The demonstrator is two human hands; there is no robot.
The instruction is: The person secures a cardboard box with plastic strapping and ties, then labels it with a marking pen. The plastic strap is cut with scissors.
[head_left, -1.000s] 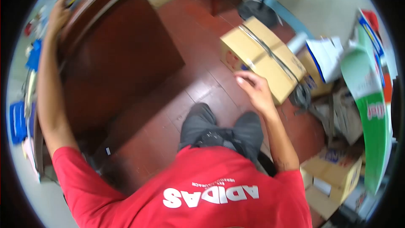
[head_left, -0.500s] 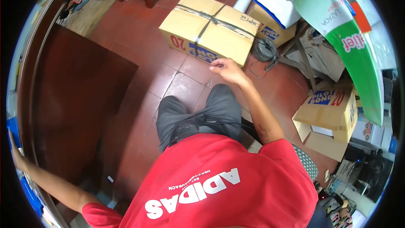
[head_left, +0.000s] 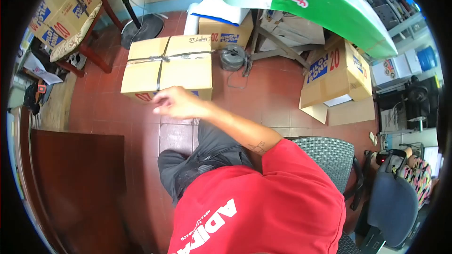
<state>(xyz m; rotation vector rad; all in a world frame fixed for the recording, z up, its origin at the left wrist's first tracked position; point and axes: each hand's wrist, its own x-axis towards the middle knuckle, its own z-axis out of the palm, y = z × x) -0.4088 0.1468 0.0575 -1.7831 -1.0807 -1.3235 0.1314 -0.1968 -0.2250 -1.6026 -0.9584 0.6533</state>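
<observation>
My right hand [head_left: 181, 103] is raised in front of me, its fingers loosely bent and apart, with nothing visible in it. It overlaps the near side of a closed cardboard box [head_left: 143, 73] in this view. Black strapping crosses over the top of that box, and handwriting marks its far right corner. Blue and red print runs along the box's near face, partly hidden behind my hand. My left hand is out of view.
A roll of dark strapping [head_left: 233, 57] lies beside the box. To the right stand an open-flapped carton [head_left: 336, 77] and a woven chair [head_left: 325, 153]. A brown desk [head_left: 80, 183] fills the left. A fan base [head_left: 143, 28] stands behind. A person sits at far right near an office chair [head_left: 393, 197].
My view has swung to the right, so the box now sits further left. My left hand, earlier at the desk's far left edge, has left the view. My right hand has swung leftward.
</observation>
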